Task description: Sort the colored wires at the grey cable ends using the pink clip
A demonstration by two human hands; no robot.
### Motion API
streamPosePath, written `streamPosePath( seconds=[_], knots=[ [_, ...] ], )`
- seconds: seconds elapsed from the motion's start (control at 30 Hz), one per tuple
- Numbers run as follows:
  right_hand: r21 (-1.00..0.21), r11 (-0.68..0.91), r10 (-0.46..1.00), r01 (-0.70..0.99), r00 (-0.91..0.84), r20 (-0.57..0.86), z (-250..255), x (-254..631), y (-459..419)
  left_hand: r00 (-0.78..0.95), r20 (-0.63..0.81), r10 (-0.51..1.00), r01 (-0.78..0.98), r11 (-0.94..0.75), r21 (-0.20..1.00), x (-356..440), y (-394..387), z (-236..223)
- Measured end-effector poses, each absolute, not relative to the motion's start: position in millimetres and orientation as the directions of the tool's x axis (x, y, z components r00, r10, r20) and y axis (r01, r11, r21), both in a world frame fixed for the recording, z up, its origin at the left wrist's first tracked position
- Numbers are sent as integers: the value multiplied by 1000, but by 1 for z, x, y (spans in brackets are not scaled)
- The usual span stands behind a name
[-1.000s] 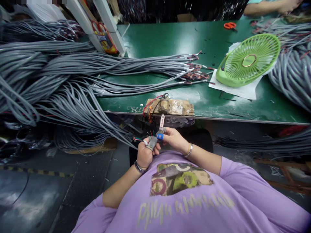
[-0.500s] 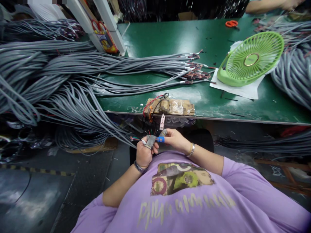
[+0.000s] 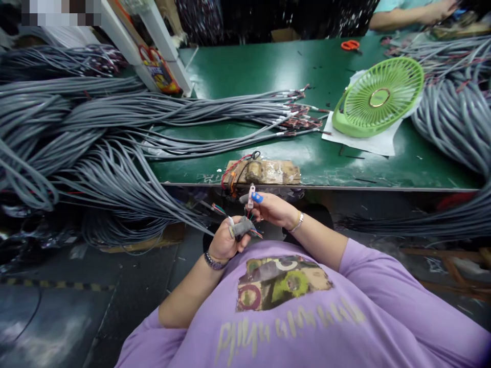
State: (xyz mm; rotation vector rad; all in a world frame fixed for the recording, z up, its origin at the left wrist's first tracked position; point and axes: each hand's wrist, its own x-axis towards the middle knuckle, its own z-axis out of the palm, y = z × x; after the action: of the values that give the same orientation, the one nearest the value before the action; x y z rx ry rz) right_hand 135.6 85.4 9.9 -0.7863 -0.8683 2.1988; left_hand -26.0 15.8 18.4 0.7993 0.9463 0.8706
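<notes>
Thin coloured wires (image 3: 257, 233), ends splayed, pinched in left hand (image 3: 226, 240); right hand (image 3: 276, 209) near white tab (image 3: 251, 196), grip unclear.

"Which way could a hand pass from the right hand (image 3: 278, 210)?"

"Not straight ahead: the pale strip (image 3: 251, 197) stands at its fingers, with the wooden block (image 3: 284, 172) behind, on the table's (image 3: 249, 66) near edge. Right of the block, there's room over the edge up to the fan (image 3: 383, 97) and its white sheet (image 3: 385, 145)."

"And by the left hand (image 3: 226, 240)?"

"Grey cables (image 3: 153, 179) slope down just beside it, and coloured wires (image 3: 256, 233) stick out between the hands."

"Farther back?"

"A green stretch runs between the white posts (image 3: 169, 46) and the scissors (image 3: 350, 45)."
</notes>
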Motion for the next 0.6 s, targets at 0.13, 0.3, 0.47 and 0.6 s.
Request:
streamPosePath(
  seconds=[0.13, 0.3, 0.47, 0.6],
  knots=[
    [-880, -343, 911, -330, -345, -226, 7, 125, 81, 324, -340, 883, -252, 427, 868, -25, 20, 17],
    [-859, -346, 912, -378, -349, -214, 0, 120, 85, 340, -342, 876, -251, 435, 865, -25, 25, 13],
    [-689, -536, 827, -487, -464, -316, 2, 115, 90, 340, -363, 868, -245, 454, 857, -22, 29, 10],
    [-650, -511, 855, -563, -412, -315, 1, 112, 91, 342, -380, 859, -241, 471, 849, -20, 31, 11]
  ],
)
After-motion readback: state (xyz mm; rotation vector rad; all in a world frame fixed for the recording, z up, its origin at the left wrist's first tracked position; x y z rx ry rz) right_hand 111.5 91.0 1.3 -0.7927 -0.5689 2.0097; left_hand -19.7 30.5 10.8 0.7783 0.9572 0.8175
